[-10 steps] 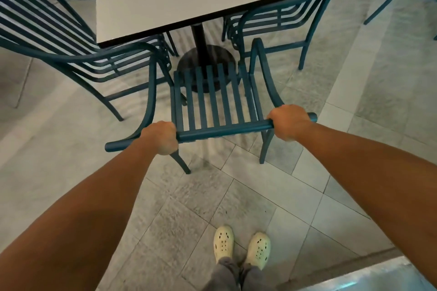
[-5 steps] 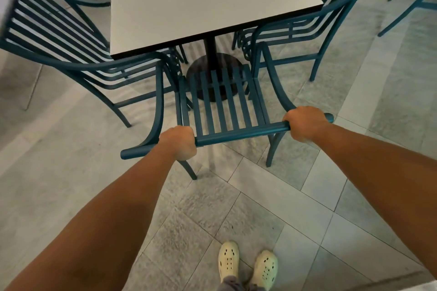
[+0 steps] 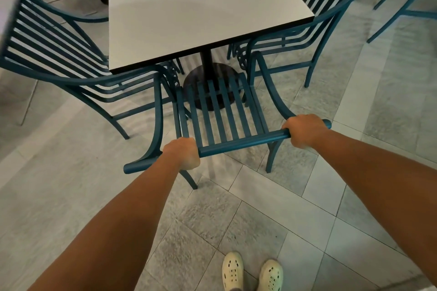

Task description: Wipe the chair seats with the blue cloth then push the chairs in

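I have the teal slatted metal chair (image 3: pixel 224 111) by its top rail, one hand at each end, so a push drives it squarely under the white square desk (image 3: pixel 201 19). The left hand (image 3: pixel 182 156) has its grip clamped round the rail, and the right hand (image 3: pixel 305 130) likewise. The chair's seat front sits just under the desk's near edge. I see no blue cloth.

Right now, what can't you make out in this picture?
- Blue cloth: nowhere in the head view.
- Seat of the teal slatted metal chair: hidden under the white square table.
- Fingers of left hand and right hand: curled under the top rail.
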